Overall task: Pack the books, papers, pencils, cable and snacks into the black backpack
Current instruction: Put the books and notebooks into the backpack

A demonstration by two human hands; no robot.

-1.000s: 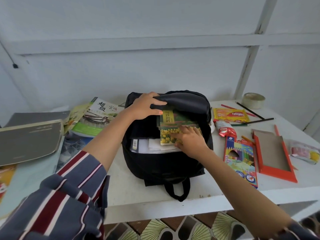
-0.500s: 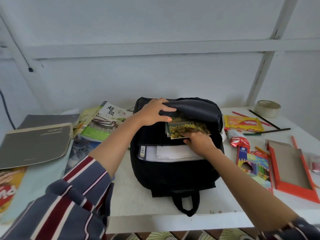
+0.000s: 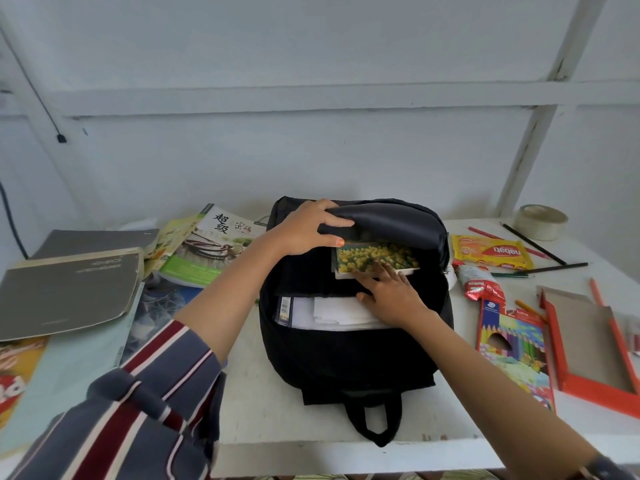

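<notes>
The black backpack (image 3: 349, 355) lies open on the white table (image 3: 277, 410). My left hand (image 3: 304, 226) grips the backpack's top flap and holds it up. Under the flap a book with yellow flowers on its cover (image 3: 375, 258) sits partly inside the bag. My right hand (image 3: 391, 292) presses straight fingers against the book's near edge. White papers (image 3: 332, 311) and another book's spine show in the bag's opening below. More books (image 3: 69, 289) lie at the left. Loose pencils (image 3: 540, 247), a coloured pencil box (image 3: 512, 348) and snack packets (image 3: 491, 252) lie at the right.
An orange cardboard tray (image 3: 588, 344) lies at the far right, near the table's front edge. A roll of tape (image 3: 540, 221) stands at the back right. A white wall with beams rises right behind the table. A black cable hangs on the wall at the left.
The flower book has slid deeper under the flap, hiding its upper half. My right hand followed it into the bag. My left hand kept holding the flap.
</notes>
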